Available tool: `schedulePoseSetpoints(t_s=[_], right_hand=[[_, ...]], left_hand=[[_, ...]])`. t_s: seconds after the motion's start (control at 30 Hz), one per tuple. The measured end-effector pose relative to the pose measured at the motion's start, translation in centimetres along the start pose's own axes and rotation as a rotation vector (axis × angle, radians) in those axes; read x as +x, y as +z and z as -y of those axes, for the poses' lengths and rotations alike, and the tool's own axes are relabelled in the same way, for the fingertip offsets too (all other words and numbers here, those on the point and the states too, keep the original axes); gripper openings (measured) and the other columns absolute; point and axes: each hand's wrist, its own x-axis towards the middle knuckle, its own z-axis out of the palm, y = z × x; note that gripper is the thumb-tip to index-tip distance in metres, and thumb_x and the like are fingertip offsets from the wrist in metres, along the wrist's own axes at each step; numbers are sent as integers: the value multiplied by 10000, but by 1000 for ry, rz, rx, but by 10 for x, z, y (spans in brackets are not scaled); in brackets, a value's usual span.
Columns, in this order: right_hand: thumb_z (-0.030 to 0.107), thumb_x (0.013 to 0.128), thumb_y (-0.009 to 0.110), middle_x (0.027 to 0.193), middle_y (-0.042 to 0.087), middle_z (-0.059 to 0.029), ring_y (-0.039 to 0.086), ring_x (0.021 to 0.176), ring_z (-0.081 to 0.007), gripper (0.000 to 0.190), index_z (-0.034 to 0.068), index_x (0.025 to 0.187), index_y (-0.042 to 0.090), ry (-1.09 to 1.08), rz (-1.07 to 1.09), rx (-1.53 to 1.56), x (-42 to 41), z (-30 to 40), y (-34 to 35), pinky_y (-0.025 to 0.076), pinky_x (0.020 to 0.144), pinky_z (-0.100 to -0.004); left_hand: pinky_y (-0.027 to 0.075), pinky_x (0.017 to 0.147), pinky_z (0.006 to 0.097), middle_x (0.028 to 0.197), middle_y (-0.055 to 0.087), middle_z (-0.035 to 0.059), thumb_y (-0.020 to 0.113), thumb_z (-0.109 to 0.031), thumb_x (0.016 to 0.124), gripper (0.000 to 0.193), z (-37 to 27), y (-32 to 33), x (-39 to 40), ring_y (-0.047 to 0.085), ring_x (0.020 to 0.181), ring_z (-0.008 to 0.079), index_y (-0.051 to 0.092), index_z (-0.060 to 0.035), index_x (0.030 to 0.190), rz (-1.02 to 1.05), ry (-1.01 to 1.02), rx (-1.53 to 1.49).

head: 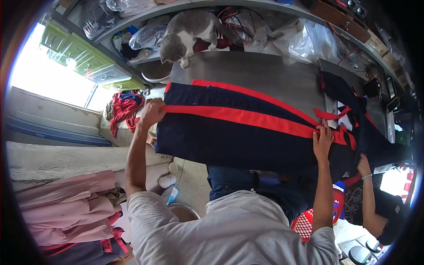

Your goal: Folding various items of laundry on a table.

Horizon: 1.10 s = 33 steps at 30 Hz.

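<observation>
A dark navy garment (232, 142) with bright red bands lies stretched across the front of a grey metal table (265, 69), its near part hanging over the edge. At its left end, my left hand (152, 112) grips the cloth where a red band (225, 114) begins. Toward the right end of that band, my right hand (322, 140) rests on it with the fingers partly spread; whether it pinches the cloth I cannot tell. Loose red strips (334, 114) lie just beyond my right hand.
A grey and white cat (188, 33) stands at the table's far edge by a shelf of plastic bags (301, 38). On the right, a co-worker's hand (364, 165) touches more navy cloth (364, 132). Pink cloth (69, 208) is piled at lower left; a red basket (303, 225) stands at lower right.
</observation>
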Motion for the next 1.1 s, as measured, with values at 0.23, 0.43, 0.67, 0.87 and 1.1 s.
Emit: schedulePoseSetpoints(t_s=[0.23, 0.43, 0.67, 0.87, 1.1], right_hand=[[117, 942, 643, 1274, 662, -98, 583, 1231, -341, 213, 65, 1140, 581, 98, -178, 14, 15, 2, 5, 397, 1027, -524], [166, 957, 667, 1286, 660, -103, 572, 1266, -335, 280, 81, 1209, 578, 248, -74, -212, 26, 14, 11, 405, 1019, -531], [310, 996, 632, 1660, 373, -120, 350, 1522, -357, 601, 207, 1562, 455, 87, -31, -185, -4, 55, -17, 238, 1224, -567], [467, 1065, 499, 1710, 267, -148, 246, 1571, -379, 610, 251, 1623, 381, 65, 99, -223, -2, 22, 12, 148, 1262, -592], [486, 1064, 507, 1719, 241, -157, 228, 1579, -379, 614, 258, 1621, 390, 43, 43, -247, -14, 9, 12, 150, 1269, -579]], left_hand=[[518, 767, 493, 871, 636, 192, 609, -78, 819, 131, 9, -7, 92, 663, 874, 414, 665, -5, 913, -347, -97, -158], [280, 1134, 737, 1638, 388, 123, 627, -345, 1010, 590, -12, 77, 98, 361, 1510, 380, 439, -208, 1552, -213, -494, 249], [230, 1187, 708, 1694, 296, 188, 513, -495, 1055, 635, -81, 95, 10, 274, 1562, 410, 392, -222, 1615, -131, -520, 179], [273, 1219, 600, 1668, 315, 250, 469, -554, 1059, 660, -71, 91, -32, 309, 1542, 422, 381, -219, 1621, -125, -599, -12], [513, 1048, 461, 1562, 476, 219, 533, -612, 1024, 771, 1, 118, -102, 646, 1229, 331, 456, -71, 1568, 53, -1395, -1212]])
